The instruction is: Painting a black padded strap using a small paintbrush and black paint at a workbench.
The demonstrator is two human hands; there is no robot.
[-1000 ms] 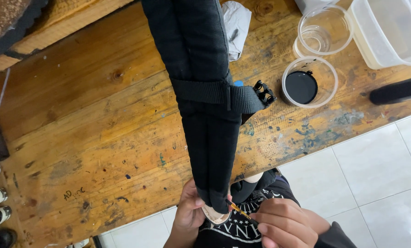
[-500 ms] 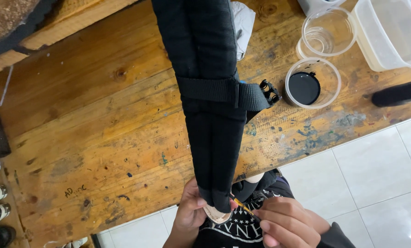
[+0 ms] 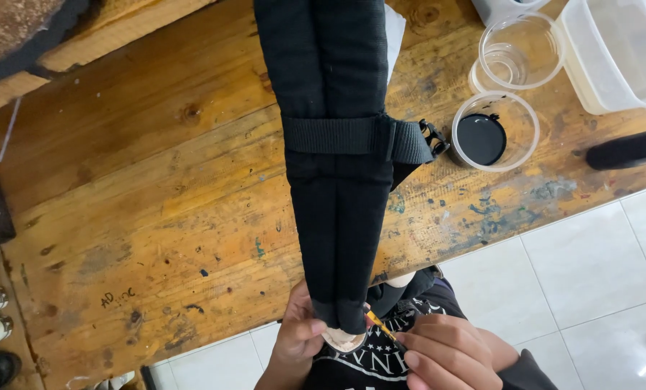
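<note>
Head view: small brush meets the tip of a long black padded fabric strap [image 3: 337, 180].
Left hand [image 3: 297, 339] fingers pinch its soft, light end at 6 o'clock off the bench [image 3: 157, 217]; right hand [image 3: 445, 357] fingers clamp a thin paintbrush [image 3: 379, 326].

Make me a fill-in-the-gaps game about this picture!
1. The left hand pinches the bottom end of the black padded ___.
2. The right hand holds a thin ___ to that end.
3. The cup beside the strap has ___ liquid in it.
4. The strap lies over a ___ table.

Missing words: strap; brush; black; wooden
</note>
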